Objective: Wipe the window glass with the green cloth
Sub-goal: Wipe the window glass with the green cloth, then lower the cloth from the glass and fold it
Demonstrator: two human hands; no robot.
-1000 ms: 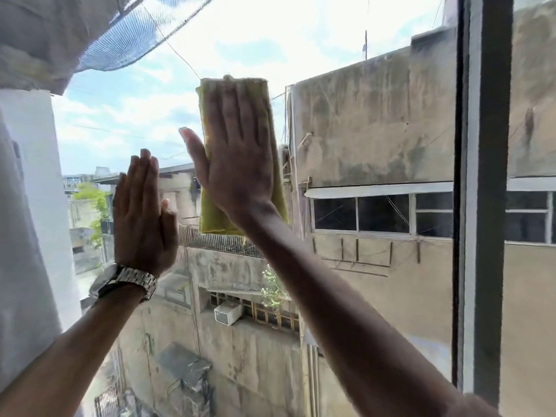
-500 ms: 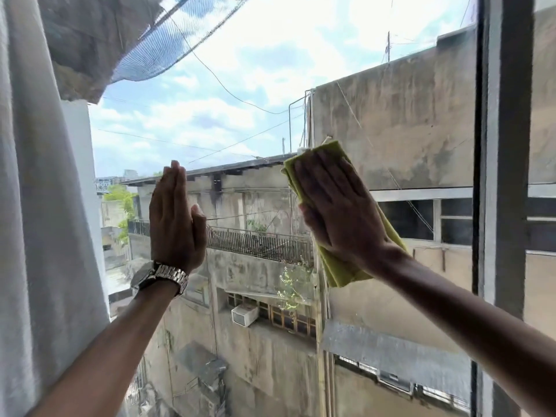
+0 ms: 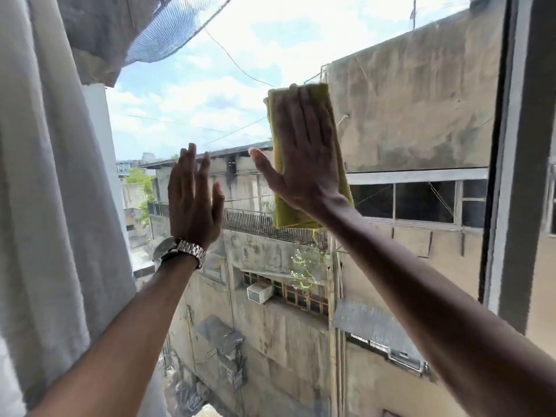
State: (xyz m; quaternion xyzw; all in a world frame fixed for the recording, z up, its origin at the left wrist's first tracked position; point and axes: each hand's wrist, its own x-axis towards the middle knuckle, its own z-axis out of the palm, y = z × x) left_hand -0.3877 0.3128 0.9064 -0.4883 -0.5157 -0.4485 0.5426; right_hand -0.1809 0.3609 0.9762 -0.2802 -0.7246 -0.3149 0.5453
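A folded yellow-green cloth (image 3: 279,212) lies flat against the window glass (image 3: 192,94), upright and near the middle of the pane. My right hand (image 3: 304,158) presses it to the glass with the palm flat and the fingers pointing up; the hand covers most of the cloth. My left hand (image 3: 192,200), with a metal watch (image 3: 186,251) on the wrist, rests flat on the glass to the left of the cloth, fingers spread, holding nothing.
A white curtain (image 3: 45,191) hangs along the left edge of the pane. A dark vertical window frame (image 3: 517,176) bounds the pane on the right. Through the glass I see concrete buildings, wires and sky.
My right hand has slid the cloth up the glass from its lower, tilted position and now holds it upright. The left hand stays flat on the pane.
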